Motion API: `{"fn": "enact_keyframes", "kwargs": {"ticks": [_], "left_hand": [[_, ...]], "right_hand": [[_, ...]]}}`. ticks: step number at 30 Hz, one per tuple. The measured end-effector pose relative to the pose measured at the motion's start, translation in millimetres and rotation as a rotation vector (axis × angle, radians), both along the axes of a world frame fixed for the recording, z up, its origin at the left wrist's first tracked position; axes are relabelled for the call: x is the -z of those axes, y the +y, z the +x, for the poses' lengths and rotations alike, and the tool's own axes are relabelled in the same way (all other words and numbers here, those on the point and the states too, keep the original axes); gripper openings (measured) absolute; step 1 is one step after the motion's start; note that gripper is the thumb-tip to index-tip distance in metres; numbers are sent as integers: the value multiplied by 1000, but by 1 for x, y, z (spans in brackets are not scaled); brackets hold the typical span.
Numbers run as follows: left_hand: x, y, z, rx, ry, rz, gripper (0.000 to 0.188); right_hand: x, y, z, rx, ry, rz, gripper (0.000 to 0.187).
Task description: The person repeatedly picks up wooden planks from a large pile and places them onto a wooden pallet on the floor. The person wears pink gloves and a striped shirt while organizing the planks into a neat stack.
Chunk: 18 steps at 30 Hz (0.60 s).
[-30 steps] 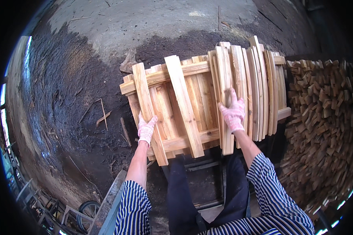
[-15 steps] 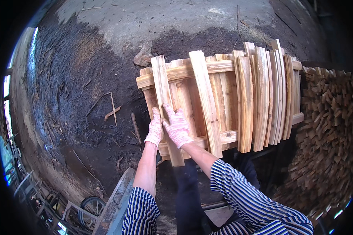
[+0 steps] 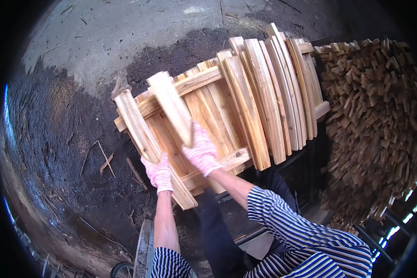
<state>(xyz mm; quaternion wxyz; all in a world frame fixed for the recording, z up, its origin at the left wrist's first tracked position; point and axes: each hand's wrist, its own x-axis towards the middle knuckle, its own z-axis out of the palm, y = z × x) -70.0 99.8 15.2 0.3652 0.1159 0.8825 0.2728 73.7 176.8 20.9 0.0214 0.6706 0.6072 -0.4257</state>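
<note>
A slatted wooden frame (image 3: 234, 160) made of pale boards and two cross rails lies in front of me. My left hand (image 3: 158, 173), in a pink-and-white knit glove, is closed around the edge of the leftmost loose plank (image 3: 136, 125), which lies across both rails. In the same kind of glove, my right hand (image 3: 200, 149) grips a second plank (image 3: 167, 99) just right of it. That plank is slightly blurred, and the hand hides part of its lower portion.
Several more loose planks (image 3: 264, 97) lie side by side across the frame's right part. Beyond them rises a large pile of cut wood pieces (image 3: 370, 120). Dark, damp ground with wood scraps (image 3: 106, 163) lies to the left. A wheel (image 3: 122, 270) shows at the bottom.
My right hand has gone from the leftmost plank to the second plank, which now sits closer to the first. My left hand stays at the leftmost plank. The whole view has turned and shifted.
</note>
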Motion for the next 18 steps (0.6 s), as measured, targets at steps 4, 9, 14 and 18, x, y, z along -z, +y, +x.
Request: {"fn": "enact_keyframes", "kwargs": {"ticks": [4,9,14,18], "left_hand": [[10,8,-19,50,-211,0,89],[47,-43,-50,81,-100,-14,80],[42,-29,-37,101,-137,144,78],[35,-18,-41,135,-179,57,77]], "right_hand": [[15,-20,-48,40,390,64,95],[-11,12,6,-249,-6,284,88],[-1,75,154,-23,-417,524,68],[0,96,177,33,-394,434,69]]}}
